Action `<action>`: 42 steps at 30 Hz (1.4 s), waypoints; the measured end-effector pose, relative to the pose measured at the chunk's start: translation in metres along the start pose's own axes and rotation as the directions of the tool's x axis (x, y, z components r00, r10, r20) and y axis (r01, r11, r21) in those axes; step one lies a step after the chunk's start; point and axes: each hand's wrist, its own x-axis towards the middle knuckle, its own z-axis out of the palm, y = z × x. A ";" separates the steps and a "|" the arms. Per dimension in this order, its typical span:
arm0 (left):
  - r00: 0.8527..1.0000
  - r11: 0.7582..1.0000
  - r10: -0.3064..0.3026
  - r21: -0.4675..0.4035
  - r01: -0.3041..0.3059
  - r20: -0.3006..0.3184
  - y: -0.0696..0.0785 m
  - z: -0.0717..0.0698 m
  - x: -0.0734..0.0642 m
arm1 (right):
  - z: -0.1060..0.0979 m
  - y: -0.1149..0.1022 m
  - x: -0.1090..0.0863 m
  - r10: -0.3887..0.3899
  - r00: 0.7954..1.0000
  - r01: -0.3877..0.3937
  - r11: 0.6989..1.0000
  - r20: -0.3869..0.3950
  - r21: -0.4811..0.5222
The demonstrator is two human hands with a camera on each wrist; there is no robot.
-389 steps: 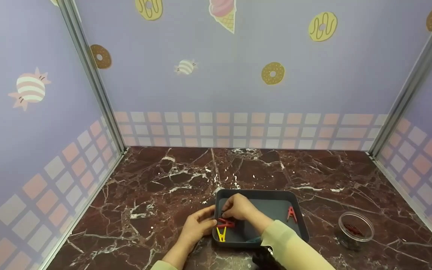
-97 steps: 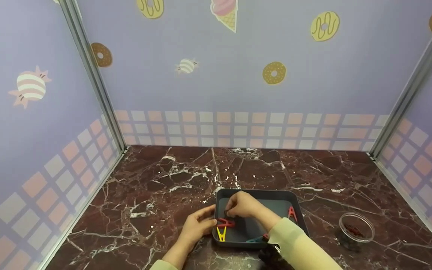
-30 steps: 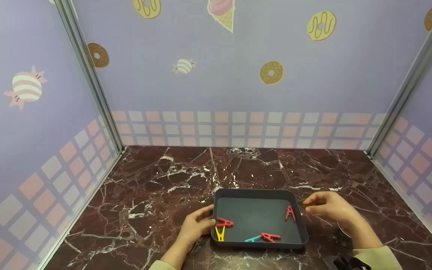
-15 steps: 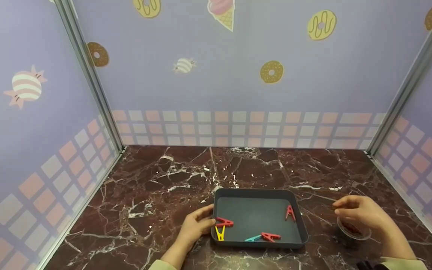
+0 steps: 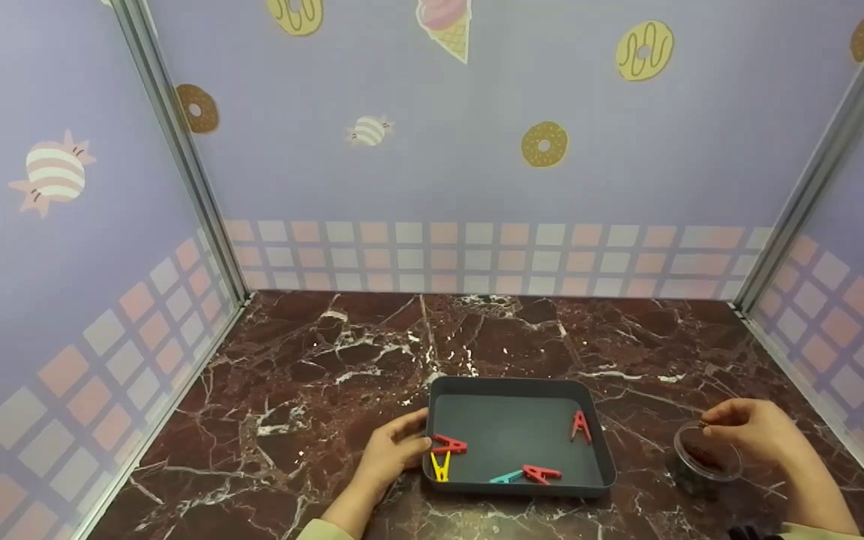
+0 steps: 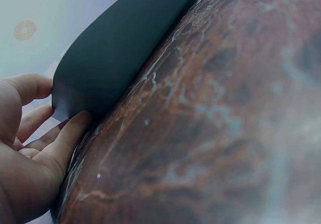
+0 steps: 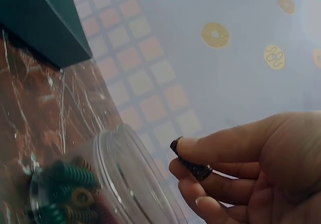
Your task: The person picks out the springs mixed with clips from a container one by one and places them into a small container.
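My left hand (image 5: 396, 450) rests against the left wall of a dark grey tray (image 5: 520, 490); in the left wrist view its fingertips (image 6: 80, 117) touch the tray's outer side. Over the far right rim of a clear round tub (image 5: 732, 474), my right hand (image 5: 758, 431) pinches a small dark ridged piece, like a coil spring (image 7: 198, 170), between thumb and fingers. Green springs (image 7: 70, 175) and other coils lie inside the tub. In the tray are red clothespins (image 5: 541, 474) at front, right (image 5: 580, 427) and left (image 5: 449, 445), with a yellow clothespin (image 5: 440, 468) and a teal clothespin (image 5: 508, 477).
The tray and tub stand on a dark red marbled table (image 5: 312, 420), with the tub to the tray's right. Purple panels with printed sweets (image 5: 432, 180) close off the back and both sides, joined by metal posts (image 5: 184, 150).
My right hand was inside the tray near its left end, holding something small and dark. It has left the tray and moved right to the tub. My left hand stays at the tray.
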 end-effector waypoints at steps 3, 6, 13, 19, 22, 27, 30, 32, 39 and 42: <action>1.000 1.000 0.002 0.005 -0.002 -0.004 -0.001 0.000 0.000 | 0.000 0.002 0.000 0.014 1.000 -0.014 1.000 -0.004 -0.012; 1.000 1.000 -0.003 0.010 0.003 -0.010 -0.001 0.001 0.001 | 0.000 0.004 0.000 0.017 1.000 -0.017 0.999 -0.013 -0.027; 1.000 1.000 -0.008 0.008 0.008 -0.014 -0.001 0.001 0.001 | 0.002 0.005 0.000 0.004 1.000 -0.004 1.000 -0.031 -0.023; 1.000 1.000 -0.010 -0.001 0.010 -0.008 -0.001 0.001 0.002 | 0.003 0.002 0.001 -0.004 0.999 0.003 1.000 -0.048 -0.027; 1.000 1.000 -0.007 0.005 0.007 -0.009 -0.002 0.000 0.004 | 0.006 -0.002 0.003 -0.010 0.999 0.009 1.000 -0.051 -0.015; 1.000 1.000 -0.020 0.006 0.020 -0.006 -0.002 -0.001 0.004 | 0.014 -0.013 0.006 -0.034 0.997 0.033 0.999 -0.068 -0.007; 0.999 0.999 -0.031 0.014 0.031 -0.007 -0.001 -0.002 0.003 | 0.020 -0.020 0.009 -0.056 0.995 0.056 0.998 -0.077 -0.004; 1.000 0.999 -0.031 0.026 0.031 -0.005 -0.001 -0.003 0.002 | 0.023 -0.025 0.012 -0.066 0.995 0.067 0.998 -0.079 0.002; 0.998 0.993 -0.065 0.097 0.064 0.009 0.009 -0.009 0.004 | 0.032 -0.050 0.022 -0.108 0.992 0.110 0.994 -0.059 0.026; 0.997 0.985 -0.079 0.151 0.082 -0.028 0.020 -0.012 0.008 | 0.035 -0.062 0.030 -0.120 0.993 0.120 0.992 -0.021 0.025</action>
